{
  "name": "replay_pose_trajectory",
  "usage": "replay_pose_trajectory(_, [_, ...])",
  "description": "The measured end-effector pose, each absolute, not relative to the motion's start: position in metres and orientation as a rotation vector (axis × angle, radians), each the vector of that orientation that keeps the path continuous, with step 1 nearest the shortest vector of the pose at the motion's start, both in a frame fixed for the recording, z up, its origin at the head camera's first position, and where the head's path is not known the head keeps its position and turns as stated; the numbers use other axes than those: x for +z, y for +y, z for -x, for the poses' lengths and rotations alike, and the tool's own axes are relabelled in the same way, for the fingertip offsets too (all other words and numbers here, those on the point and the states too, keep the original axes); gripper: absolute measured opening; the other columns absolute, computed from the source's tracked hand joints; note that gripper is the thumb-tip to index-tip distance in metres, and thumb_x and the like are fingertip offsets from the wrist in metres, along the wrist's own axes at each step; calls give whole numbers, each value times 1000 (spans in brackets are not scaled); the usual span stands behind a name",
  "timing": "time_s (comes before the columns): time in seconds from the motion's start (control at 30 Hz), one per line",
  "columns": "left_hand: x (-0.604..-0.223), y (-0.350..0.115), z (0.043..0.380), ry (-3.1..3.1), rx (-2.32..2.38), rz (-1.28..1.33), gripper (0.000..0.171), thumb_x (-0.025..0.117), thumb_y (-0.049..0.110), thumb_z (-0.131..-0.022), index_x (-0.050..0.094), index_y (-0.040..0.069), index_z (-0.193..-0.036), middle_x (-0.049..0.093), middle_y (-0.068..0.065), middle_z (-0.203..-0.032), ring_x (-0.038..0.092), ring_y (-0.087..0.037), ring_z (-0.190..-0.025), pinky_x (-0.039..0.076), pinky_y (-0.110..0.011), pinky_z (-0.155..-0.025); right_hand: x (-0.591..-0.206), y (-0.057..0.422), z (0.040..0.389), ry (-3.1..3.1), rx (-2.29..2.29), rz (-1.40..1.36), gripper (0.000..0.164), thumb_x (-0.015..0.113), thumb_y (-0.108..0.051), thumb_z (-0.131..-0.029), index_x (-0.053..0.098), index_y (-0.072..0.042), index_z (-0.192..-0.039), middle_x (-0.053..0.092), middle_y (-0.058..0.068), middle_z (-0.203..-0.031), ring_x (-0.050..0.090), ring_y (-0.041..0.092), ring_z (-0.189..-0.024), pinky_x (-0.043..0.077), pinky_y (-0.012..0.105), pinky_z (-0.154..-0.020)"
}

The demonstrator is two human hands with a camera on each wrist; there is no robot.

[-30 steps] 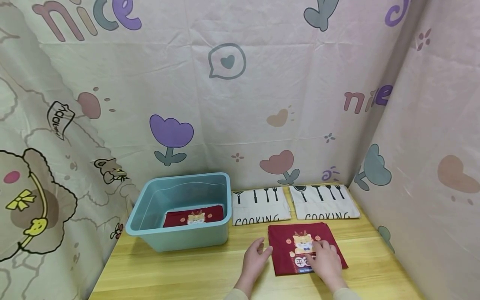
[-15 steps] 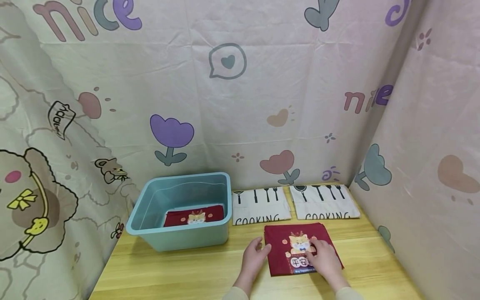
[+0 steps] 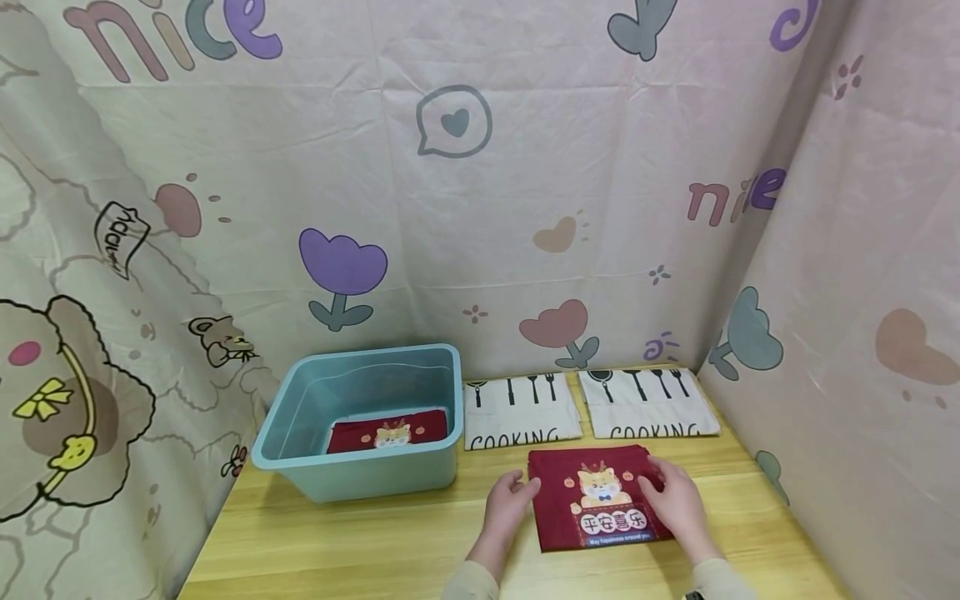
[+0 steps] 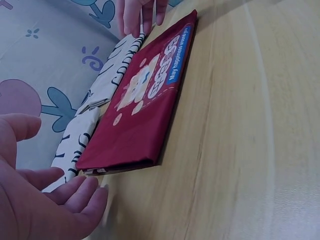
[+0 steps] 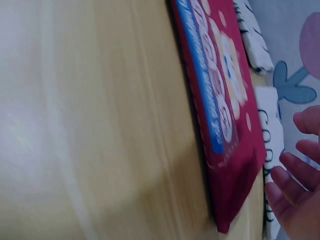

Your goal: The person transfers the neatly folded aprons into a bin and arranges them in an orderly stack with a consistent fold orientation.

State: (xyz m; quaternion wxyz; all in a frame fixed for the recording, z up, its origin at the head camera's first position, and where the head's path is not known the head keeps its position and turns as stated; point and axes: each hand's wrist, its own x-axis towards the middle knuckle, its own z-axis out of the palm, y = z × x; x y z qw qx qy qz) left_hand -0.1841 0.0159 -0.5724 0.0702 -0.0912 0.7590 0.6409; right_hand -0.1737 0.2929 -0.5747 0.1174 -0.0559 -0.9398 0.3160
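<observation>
The left hand (image 3: 508, 504) lies at the left edge of the folded red cloth (image 3: 596, 508), fingers relaxed and nearly straight, their tips at or just short of the edge; in the left wrist view the fingers (image 4: 75, 197) stand just beside the cloth's near corner (image 4: 135, 150), holding nothing; the right hand (image 3: 678, 504) rests at the cloth's right edge, fingers loosely spread, gripping nothing that can be made out; the right wrist view shows its fingertips (image 5: 295, 172) just past the cloth's corner (image 5: 235, 200), apart from it or barely brushing.

The red cloth lies flat on the wooden table (image 3: 360, 550), near the front edge, directly between the two hands, so each hand flanks one side and neither is clearly nearer; it is close to square, its slightly longer side running away from the person, its cartoon print facing up with the blue label strip nearest the person.

Just behind it lie two white folded cloths printed COOKING (image 3: 522, 412) (image 3: 648, 408), side by side against the backdrop; to the left stands a blue plastic tub (image 3: 360, 479), well apart from the left hand, with another red cloth (image 3: 386, 433) flat on its bottom.
</observation>
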Motion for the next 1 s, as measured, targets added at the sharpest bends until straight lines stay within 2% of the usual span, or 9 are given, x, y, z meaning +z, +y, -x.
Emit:
replay_pose_trajectory(0.2, [-571, 17, 188, 2245, 1960, 281, 68, 70, 38, -90, 52, -11, -133, 59, -25, -125, 60, -36, -110, 48, -53, -94, -571, 309, 177, -2772, 1014, 205, 50, 65, -14, -94, 49, 15, -131, 54, 38, -124, 56, 51, -110, 44, 59, -95])
replay_pose_trajectory(0.43, [-567, 18, 192, 2167, 1980, 343, 69, 71, 39, -90, 51, -12, -133, 62, -22, -120, 62, -30, -103, 53, -48, -83, -571, 323, 181, -2825, 1147, 257, 53, 61, -16, -97, 43, 16, -136, 49, 39, -131, 52, 52, -117, 43, 58, -98])
replay_pose_trajectory(0.63, [-564, 20, 194, 2133, 1955, 412, 69, 71, 40, -89, 52, -10, -132, 60, -23, -123, 59, -33, -107, 53, -49, -84, -571, 329, 183, -2863, 1181, 251, 54, 59, -18, -98, 43, 17, -135, 48, 42, -130, 52, 54, -117, 44, 58, -97])
replay_pose_trajectory(0.8, [-565, 22, 194, 2085, 1953, 460, 68, 71, 40, -89, 51, -9, -132, 59, -20, -119, 58, -32, -103, 51, -47, -83, -572, 336, 187, -2881, 1251, 269, 55, 57, -20, -100, 40, 19, -136, 50, 42, -127, 49, 55, -118, 44, 59, -96])
replay_pose_trajectory(1.0, [-566, 23, 195, 2030, 1984, 476, 51, 67, 32, -92, 54, -6, -123, 59, -13, -104, 58, -29, -94, 48, -37, -71, -574, 345, 192, -2881, 1438, 328, 57, 53, -20, -102, 35, 20, -138, 47, 43, -130, 52, 54, -116, 51, 54, -89])
